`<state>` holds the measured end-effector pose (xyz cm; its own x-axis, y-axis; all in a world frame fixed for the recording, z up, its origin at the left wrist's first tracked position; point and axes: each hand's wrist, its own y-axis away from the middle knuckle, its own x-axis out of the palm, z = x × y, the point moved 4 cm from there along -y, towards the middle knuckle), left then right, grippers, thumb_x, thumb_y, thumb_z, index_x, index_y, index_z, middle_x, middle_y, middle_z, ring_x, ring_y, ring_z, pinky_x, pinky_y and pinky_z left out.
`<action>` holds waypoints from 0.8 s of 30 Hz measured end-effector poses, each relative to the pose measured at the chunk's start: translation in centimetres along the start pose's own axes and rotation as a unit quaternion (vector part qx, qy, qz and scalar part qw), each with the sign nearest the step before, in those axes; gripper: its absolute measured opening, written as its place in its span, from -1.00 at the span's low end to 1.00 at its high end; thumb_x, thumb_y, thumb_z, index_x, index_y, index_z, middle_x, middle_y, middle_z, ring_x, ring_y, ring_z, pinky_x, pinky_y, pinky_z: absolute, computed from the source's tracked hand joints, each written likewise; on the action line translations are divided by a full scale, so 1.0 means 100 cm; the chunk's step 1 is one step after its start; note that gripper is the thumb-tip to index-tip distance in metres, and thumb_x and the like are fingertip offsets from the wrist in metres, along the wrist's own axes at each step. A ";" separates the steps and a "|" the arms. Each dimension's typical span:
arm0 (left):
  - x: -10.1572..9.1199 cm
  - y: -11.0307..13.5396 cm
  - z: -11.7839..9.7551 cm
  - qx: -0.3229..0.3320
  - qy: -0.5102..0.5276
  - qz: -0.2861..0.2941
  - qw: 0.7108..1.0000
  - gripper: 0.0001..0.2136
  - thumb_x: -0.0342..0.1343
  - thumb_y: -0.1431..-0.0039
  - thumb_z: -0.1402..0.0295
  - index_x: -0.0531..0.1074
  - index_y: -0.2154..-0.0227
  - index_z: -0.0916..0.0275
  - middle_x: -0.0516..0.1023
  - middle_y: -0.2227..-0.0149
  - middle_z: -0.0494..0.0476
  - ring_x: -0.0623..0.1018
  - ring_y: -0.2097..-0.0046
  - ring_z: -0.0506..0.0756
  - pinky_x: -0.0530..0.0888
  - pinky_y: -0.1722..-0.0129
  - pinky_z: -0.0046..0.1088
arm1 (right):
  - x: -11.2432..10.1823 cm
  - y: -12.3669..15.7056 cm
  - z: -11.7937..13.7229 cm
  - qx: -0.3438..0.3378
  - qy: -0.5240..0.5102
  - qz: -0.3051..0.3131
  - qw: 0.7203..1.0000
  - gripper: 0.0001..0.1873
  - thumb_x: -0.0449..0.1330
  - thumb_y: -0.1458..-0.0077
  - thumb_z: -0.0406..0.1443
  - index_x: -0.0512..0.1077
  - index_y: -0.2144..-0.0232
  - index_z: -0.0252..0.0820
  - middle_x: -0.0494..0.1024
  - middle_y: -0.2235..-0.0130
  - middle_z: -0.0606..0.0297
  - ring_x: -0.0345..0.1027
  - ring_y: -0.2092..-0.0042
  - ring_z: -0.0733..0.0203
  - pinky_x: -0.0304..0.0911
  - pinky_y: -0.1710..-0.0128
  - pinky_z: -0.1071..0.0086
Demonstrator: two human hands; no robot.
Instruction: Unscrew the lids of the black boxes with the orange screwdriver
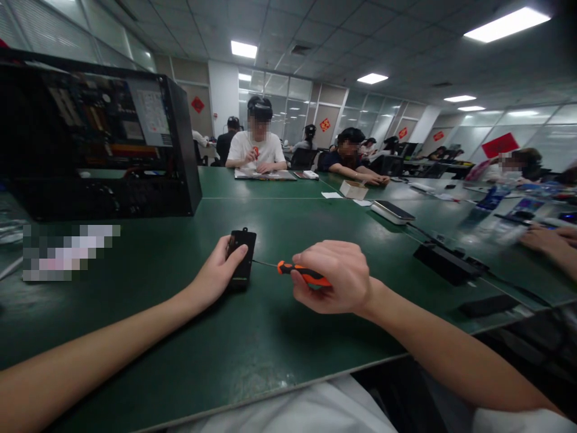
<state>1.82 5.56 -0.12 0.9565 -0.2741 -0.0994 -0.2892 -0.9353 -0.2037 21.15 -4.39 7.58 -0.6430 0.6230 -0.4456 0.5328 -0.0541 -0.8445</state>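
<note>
My left hand [219,267] is closed round a small black box-shaped device [244,264] with a tab at its top end, standing or lying on the green table [189,349]. The thumb presses on its near face. In my right hand [336,276] is an orange-and-black screwdriver [311,276], gripped by its handle. Its thin shaft points left, and the tip meets or nearly meets the right side of the black device; I cannot tell whether it touches.
An open black computer case [180,144] stands at the left. To the right lie a black power strip [444,261], a white-edged box [392,211] and cables. A small open carton [354,189] sits farther back. Several people work across the table, one holding a screwdriver [256,151].
</note>
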 end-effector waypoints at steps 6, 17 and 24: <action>-0.001 0.000 0.000 -0.007 -0.005 -0.001 1.000 -0.54 0.13 -0.24 0.02 0.29 -0.02 0.24 0.50 0.11 0.17 0.54 0.26 0.12 0.48 0.30 -0.37 | 0.005 0.001 0.000 0.001 0.003 0.018 1.000 -0.75 0.21 -0.08 -0.39 0.31 0.16 -0.14 0.56 0.46 0.38 0.44 0.50 0.31 0.28 0.51 0.44; -0.002 -0.001 0.004 0.006 -0.007 -0.007 1.000 -0.55 0.13 -0.23 0.02 0.31 -0.01 0.24 0.50 0.13 0.15 0.52 0.25 0.12 0.47 0.26 -0.34 | 0.006 0.000 0.005 -0.014 -0.038 0.057 0.998 -0.79 0.22 -0.17 -0.38 0.32 0.14 -0.17 0.57 0.40 0.31 0.44 0.43 0.30 0.35 0.43 0.43; -0.002 -0.001 0.005 0.007 -0.002 -0.014 1.000 -0.58 0.14 -0.24 0.05 0.31 0.00 0.24 0.49 0.14 0.14 0.52 0.26 0.11 0.46 0.30 -0.38 | 0.007 -0.001 0.002 0.029 -0.084 0.058 0.994 -0.68 0.15 -0.15 -0.47 0.31 0.04 -0.20 0.59 0.18 0.13 0.50 0.16 0.24 0.46 0.21 0.40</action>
<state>1.67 5.85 -0.52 0.9641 -0.2472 -0.0970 -0.2631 -0.9392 -0.2205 20.50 -4.07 7.33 -0.6638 0.4715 -0.5805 0.5792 -0.1670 -0.7979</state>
